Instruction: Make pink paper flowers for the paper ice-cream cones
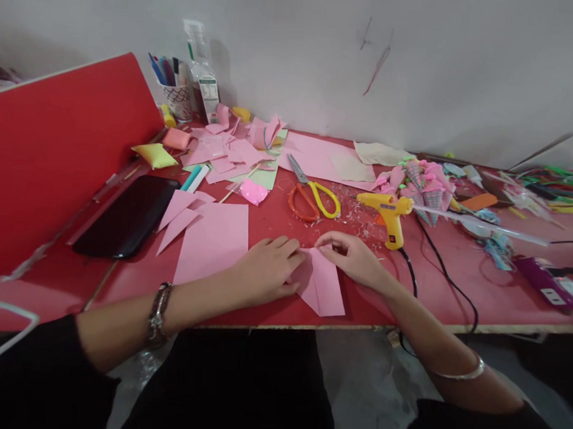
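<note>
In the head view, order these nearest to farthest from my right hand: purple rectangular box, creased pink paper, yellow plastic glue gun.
1. Creased pink paper: touching your right hand.
2. Yellow plastic glue gun: beyond it, rightward.
3. Purple rectangular box: far right.

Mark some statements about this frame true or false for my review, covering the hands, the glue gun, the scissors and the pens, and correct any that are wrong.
1. The left hand and right hand both touch the folded pink paper. True.
2. The yellow glue gun lies to the right of the scissors in the picture. True.
3. The right hand grips the yellow glue gun. False: the right hand is at the folded pink paper; the gun lies on the red table.
4. Pens stand in a patterned cup beside the labelled bottle. True.
5. Both handle loops of the scissors are yellow. False: one is yellow, the other orange-red.
</note>
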A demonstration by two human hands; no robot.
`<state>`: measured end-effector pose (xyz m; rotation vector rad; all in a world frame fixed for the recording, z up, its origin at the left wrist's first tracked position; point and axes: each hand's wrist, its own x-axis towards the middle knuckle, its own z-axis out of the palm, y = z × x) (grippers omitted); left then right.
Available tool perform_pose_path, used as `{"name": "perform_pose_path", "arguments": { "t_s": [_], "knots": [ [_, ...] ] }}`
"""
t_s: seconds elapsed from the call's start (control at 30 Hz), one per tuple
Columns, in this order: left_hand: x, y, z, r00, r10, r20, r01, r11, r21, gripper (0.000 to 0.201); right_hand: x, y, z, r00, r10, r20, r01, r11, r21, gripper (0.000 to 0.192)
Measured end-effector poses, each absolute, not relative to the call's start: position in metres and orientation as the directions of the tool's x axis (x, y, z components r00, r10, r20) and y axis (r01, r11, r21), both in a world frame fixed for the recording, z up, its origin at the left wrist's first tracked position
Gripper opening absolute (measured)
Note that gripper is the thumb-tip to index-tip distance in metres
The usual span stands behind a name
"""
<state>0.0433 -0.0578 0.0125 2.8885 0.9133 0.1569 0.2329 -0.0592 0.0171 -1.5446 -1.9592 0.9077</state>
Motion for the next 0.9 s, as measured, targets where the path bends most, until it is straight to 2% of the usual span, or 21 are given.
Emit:
{"name": "perform_pose_path", "arguments": {
  "t_s": [0.17,0.47,0.6,0.9],
  "knots": [
    [0.051,-0.063,0.011,0.78,0.625,0.041,0.62,-0.779,0.087,0.043,0.23,-0.063,0.013,-0.148,0.988,-0.052,0.6,0.048,-0.799,0.014],
    [0.054,-0.066,0.007,0.78,0.625,0.025,0.624,-0.781,0.036,0.042,0.221,-0.08,0.001,-0.007,1.0,0.029,0.689,0.026,-0.724,0.013],
    [0.056,-0.065,0.006,0.788,0.615,0.024,0.615,-0.788,0.019,0.042,0.218,-0.08,0.003,0.033,0.999,0.005,0.706,-0.02,-0.708,0.01],
    [0.06,-0.066,0.009,0.784,0.621,0.012,0.621,-0.784,0.012,0.039,0.211,-0.091,-0.004,0.016,0.987,0.16,0.857,0.069,-0.51,0.008]
  ]
}}
